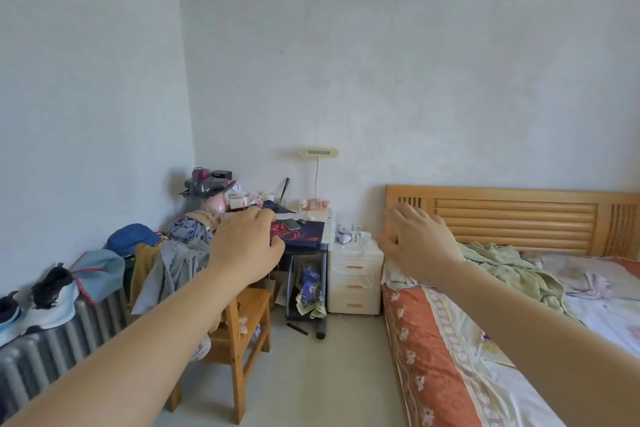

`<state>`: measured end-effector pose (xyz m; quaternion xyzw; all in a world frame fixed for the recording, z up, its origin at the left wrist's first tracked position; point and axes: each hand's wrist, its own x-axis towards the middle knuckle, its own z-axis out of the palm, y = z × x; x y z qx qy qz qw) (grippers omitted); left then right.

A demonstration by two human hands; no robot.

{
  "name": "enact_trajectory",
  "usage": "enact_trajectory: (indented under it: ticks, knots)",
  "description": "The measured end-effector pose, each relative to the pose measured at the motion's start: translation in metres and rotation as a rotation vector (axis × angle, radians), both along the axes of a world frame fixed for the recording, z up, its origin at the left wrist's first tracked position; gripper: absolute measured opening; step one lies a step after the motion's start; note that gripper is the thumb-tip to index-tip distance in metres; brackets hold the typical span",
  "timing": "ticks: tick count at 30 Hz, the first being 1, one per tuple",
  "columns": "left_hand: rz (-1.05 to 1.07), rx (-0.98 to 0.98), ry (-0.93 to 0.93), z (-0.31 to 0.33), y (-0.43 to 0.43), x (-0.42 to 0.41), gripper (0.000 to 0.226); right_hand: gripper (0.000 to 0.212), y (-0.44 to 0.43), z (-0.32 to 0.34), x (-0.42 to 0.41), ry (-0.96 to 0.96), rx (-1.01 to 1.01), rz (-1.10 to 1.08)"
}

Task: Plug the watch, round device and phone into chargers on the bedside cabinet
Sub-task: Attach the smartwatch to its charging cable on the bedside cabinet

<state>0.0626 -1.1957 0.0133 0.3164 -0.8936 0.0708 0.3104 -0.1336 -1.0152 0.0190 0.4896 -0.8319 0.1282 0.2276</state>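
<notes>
Both hands empty, fingers loose: left hand [247,246], right hand [415,243]. Risk: white cable [365,267] dangling off bedside cabinet [355,282], frame centre, could snag.

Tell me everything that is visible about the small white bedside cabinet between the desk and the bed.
The bedside cabinet is a small cream-white unit, seemingly plastic, with three drawers, each with an orange-tan handle. It stands upright on the pale floor, between the dark desk on its left and the bed on its right. On its top lie white chargers and small items, too small to identify. A thin white cable hangs down over its front. No hand touches it.
</notes>
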Motion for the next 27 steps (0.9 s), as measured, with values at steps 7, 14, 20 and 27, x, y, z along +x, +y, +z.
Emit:
enact_trajectory:
  ticks: [7,14,20,27]
  knots:
    - [-0.078,-0.053,-0.021,0.0,-0.061,-0.129,0.044,0.049,-0.052,-0.001,-0.111,0.001,0.008,-0.049]
    - [-0.136,-0.072,-0.024,0.009,-0.122,-0.254,0.036,0.05,-0.109,0.01,-0.228,-0.005,0.01,-0.095]
    - [-0.16,-0.04,-0.007,0.003,-0.175,-0.336,0.035,0.049,-0.164,0.006,-0.305,-0.029,0.005,-0.096]
    - [-0.168,0.006,-0.012,-0.013,-0.252,-0.424,0.033,0.048,-0.234,-0.01,-0.387,-0.048,-0.006,-0.091]
